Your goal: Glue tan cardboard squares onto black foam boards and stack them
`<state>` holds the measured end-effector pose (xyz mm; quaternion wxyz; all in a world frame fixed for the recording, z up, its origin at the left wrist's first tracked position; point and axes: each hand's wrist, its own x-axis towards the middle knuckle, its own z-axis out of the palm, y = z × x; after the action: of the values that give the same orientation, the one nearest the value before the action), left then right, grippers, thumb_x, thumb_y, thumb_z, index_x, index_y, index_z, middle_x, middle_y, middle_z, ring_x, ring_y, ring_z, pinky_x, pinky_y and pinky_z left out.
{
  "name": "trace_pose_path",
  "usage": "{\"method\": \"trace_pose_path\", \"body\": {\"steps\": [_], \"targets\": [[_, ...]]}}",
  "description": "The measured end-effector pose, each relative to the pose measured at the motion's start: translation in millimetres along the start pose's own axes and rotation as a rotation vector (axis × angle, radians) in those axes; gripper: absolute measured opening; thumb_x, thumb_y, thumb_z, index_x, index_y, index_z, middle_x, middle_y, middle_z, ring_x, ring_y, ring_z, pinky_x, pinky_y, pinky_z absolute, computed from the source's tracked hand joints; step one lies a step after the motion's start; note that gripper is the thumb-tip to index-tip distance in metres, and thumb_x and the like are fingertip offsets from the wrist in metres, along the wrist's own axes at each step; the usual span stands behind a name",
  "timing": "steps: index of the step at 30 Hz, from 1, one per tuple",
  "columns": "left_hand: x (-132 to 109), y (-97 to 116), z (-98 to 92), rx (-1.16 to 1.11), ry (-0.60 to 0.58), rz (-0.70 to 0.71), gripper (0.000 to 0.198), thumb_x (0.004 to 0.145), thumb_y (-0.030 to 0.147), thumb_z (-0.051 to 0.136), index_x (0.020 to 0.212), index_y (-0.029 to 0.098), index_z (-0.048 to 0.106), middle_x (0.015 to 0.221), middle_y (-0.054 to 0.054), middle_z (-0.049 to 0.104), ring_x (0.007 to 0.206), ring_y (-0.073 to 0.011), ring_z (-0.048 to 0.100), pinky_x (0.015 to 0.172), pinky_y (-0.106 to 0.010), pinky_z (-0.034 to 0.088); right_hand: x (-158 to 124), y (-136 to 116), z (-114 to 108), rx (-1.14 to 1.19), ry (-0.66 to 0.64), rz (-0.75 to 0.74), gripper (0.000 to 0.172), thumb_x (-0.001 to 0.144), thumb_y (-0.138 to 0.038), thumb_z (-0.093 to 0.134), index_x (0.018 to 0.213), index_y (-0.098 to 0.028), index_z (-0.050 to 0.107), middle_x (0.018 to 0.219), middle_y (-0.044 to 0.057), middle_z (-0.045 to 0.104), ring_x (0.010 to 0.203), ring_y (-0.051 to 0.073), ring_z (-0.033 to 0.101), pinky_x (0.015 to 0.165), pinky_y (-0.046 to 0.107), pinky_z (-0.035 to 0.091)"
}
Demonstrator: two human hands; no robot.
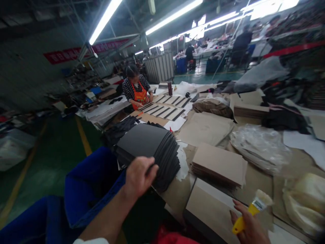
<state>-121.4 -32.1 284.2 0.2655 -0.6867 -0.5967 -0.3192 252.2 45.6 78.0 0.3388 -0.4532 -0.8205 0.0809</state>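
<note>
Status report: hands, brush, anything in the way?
Left hand at dark sheet stack, grip unclear. Right hand holding yellow-handled brush. Clear plastic farther back, away from both hands.

Viewed on my remote feed, I record no text legible with certainty; the red banner at upper left bears a row of pale characters, evidently writing, though too blurred and slanted for me to transcribe; the orange apron carries small coloured print, and I cannot determine whether it is lettering or pattern.
</note>
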Motion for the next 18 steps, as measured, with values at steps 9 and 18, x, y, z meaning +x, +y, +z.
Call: {"method": "trace_pose_path", "body": {"steps": [9, 18], "targets": [[66.4, -201.2, 9.4, 0.135, -0.874, -0.784, 0.073, 0.069, 0.060, 0.060, 0.119, 0.007, 0.056, 0.124, -0.019, 0.056, 0.113, -0.0307, 0.054, 0.094, -0.036, 0.042, 45.5, -67.9, 7.9, 0.124, 0.057, -0.192, 0.021, 0.088, -0.031, 0.049, 0.107, -0.022, 0.051, 0.113, 0.008, 0.063, 0.098, 0.021, 0.063, 0.079, 0.034, 0.054], [66.9, -213.8, 12.9, 0.073, -0.765, -0.877, 0.063, 0.052, 0.054, 0.072, 0.098, 0.013, 0.059, 0.099, -0.011, 0.065, 0.088, -0.0236, 0.061, 0.071, -0.029, 0.048, 34.5, -68.1, 9.6, 0.109, 0.035, -0.099, 0.022, 0.088, -0.029, 0.048, 0.109, -0.022, 0.050, 0.107, 0.009, 0.064, 0.094, 0.019, 0.064, 0.077, 0.032, 0.055]]}}
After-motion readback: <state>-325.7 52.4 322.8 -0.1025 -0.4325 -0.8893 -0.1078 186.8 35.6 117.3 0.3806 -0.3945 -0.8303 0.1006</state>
